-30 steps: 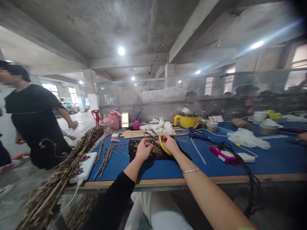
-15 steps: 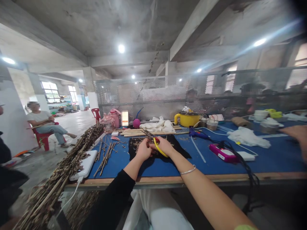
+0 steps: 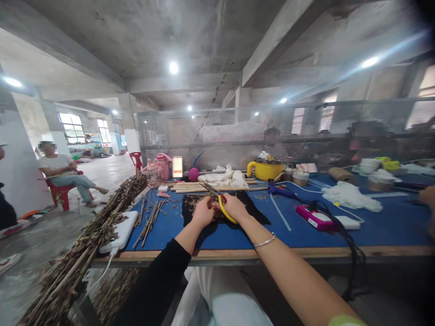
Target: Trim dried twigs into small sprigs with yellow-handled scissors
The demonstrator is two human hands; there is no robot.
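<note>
Yellow-handled scissors (image 3: 227,214) are in my right hand (image 3: 236,208), its fingers wrapped through the loops. Their blades point away and slightly left, over a black cloth (image 3: 260,213). Close beside them, my left hand (image 3: 203,213) is closed in a pinch on a brown piece of dried plant, mostly hidden by the fingers. Brown plant scraps (image 3: 190,202) lie on the cloth around both hands. Several cut dry stems (image 3: 152,221) rest on the blue tabletop (image 3: 217,242) to the left.
A large bundle of dried stalks (image 3: 84,244) leans along the table's left edge, by a white power bank (image 3: 124,233). Behind my hands are wooden sticks (image 3: 193,188), white cloth (image 3: 234,177) and a yellow pot (image 3: 268,170). A blue glue gun (image 3: 281,190) and magenta device (image 3: 314,218) sit right.
My hands stay in nearly the same place, and the scissor blades look slightly further apart. At the far right a co-worker's hand has drawn back. A person at the left edge has shifted.
</note>
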